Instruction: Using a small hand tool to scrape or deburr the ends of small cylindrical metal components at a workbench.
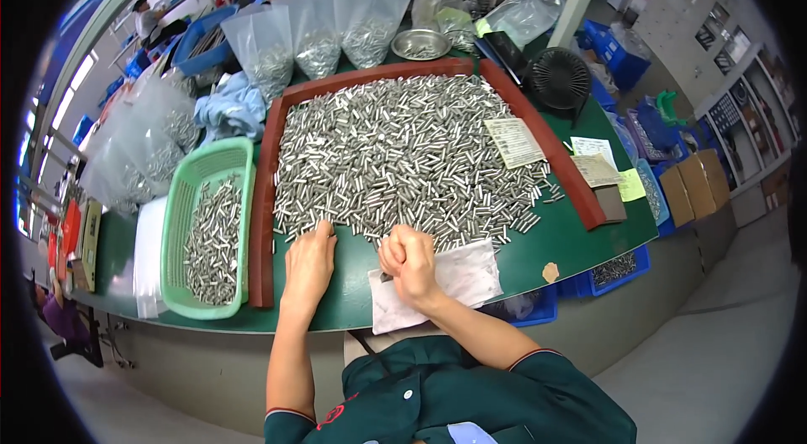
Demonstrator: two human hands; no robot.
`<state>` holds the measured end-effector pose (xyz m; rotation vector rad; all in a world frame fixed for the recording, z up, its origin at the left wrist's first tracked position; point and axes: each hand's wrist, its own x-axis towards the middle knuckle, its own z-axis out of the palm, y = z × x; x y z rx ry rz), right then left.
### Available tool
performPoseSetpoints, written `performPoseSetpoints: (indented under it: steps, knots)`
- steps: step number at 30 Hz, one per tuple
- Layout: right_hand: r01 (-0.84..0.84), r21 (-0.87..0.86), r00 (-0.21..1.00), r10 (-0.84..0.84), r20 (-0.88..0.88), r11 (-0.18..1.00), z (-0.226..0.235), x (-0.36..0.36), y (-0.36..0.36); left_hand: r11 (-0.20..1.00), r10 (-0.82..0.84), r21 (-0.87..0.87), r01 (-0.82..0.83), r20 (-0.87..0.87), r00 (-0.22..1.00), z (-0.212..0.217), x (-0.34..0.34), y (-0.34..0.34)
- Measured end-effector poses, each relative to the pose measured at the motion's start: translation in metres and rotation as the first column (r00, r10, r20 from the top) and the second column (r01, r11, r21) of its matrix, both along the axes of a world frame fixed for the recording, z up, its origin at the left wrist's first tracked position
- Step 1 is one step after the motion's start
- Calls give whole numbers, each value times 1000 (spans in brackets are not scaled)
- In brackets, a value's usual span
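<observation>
Probably a factory sorting bench: heaped metal pins [403,154], bagged parts [315,24], storage bins [618,269]

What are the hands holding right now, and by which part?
The right hand is closed in a fist; what it holds cannot be told. The left hand holds nothing, fingers resting flat on the metal pins.

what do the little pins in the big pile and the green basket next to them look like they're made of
Small cylindrical pins: apparently bare metal, probably steel, judging by their silver-grey colour and bright glints. The left hand touches the pile's near edge.

Green basket: apparently moulded plastic, with an even mint colour, matt finish and slotted walls. It holds more of the same pins.
</observation>
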<state>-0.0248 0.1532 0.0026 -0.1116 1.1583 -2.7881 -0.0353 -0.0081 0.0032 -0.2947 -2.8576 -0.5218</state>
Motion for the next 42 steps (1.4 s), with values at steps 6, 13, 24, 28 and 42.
performPoseSetpoints:
  steps: [6,13,24,28,42]
  knots:
    - [-15,10,999,14,43,1000,-1,4,1,999,-37,5,36,19,999,-3,4,2]
    - [-5,-26,999,6,39,1000,3,2,0,980,-58,186,63,-35,998,2,4,4]
    - [-20,-11,998,21,61,1000,1,1,-1,-300,-372,883,-360,239,897,-10,29,-1]
    - [-20,-38,997,23,73,999,0,0,-1,-300,-348,868,-396,286,893,-4,30,3]
    - [0,-72,996,7,85,997,1,0,-1,-332,-343,869,-366,250,905,-15,36,4]
